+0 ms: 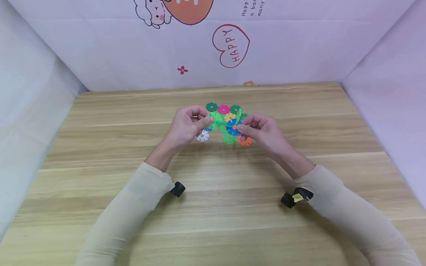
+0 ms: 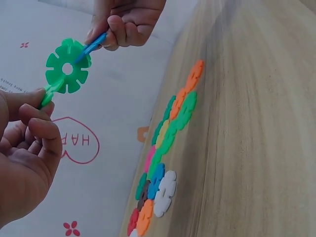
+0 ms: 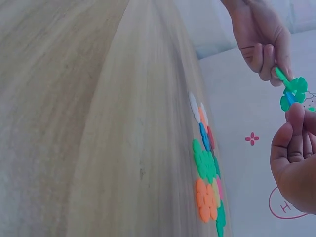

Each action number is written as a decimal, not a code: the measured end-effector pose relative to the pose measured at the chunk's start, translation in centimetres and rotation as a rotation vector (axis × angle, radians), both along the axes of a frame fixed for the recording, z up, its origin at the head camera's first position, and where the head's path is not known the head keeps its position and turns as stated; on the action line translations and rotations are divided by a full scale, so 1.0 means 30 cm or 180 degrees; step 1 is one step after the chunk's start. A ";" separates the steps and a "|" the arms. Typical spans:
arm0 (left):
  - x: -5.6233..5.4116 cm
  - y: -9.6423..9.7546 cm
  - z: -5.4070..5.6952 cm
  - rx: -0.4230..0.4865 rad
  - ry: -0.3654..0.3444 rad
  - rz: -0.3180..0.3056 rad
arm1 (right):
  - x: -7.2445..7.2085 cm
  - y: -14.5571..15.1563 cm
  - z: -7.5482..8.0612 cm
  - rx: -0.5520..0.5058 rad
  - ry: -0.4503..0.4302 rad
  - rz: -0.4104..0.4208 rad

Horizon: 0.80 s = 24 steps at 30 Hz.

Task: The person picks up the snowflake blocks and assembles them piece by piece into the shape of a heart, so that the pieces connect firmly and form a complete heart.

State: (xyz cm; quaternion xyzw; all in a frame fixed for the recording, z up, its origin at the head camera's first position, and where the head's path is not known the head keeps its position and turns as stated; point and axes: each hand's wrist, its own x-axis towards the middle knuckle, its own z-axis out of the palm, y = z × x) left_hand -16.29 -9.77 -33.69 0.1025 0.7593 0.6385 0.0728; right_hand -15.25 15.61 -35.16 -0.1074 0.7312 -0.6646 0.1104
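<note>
Both hands hold one small joined piece of notched plastic discs above the table. In the head view my left hand (image 1: 187, 125) pinches a light green disc (image 1: 214, 120) between thumb and fingers. Opposite it, my right hand (image 1: 266, 135) pinches a blue disc (image 1: 230, 127) by its edge. Between them a green disc (image 2: 53, 74) faces the left wrist view, with the light green and blue discs meeting it at an angle. Another green disc (image 1: 239, 115) stands up edge-on near the blue one. In the right wrist view the fingers partly hide the piece.
Behind and below the hands, several loose discs lie flat on the wooden table (image 1: 213, 221), among them pink (image 1: 223, 109), white (image 1: 202, 136) and orange (image 1: 245, 140) ones. A white printed cloth (image 1: 293, 48) rises at the back edge, with white sides left and right.
</note>
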 end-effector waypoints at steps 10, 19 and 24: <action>-0.012 0.000 -0.009 0.0215 -0.0194 0.0187 | -0.013 -0.012 0.016 -0.0089 -0.0067 -0.0016; -0.020 -0.020 0.003 0.0582 -0.0133 0.0291 | -0.002 -0.024 0.023 -0.0439 -0.0230 -0.0148; -0.018 -0.026 -0.012 0.0670 -0.0182 0.0255 | -0.003 -0.021 0.006 -0.0636 -0.0307 -0.0234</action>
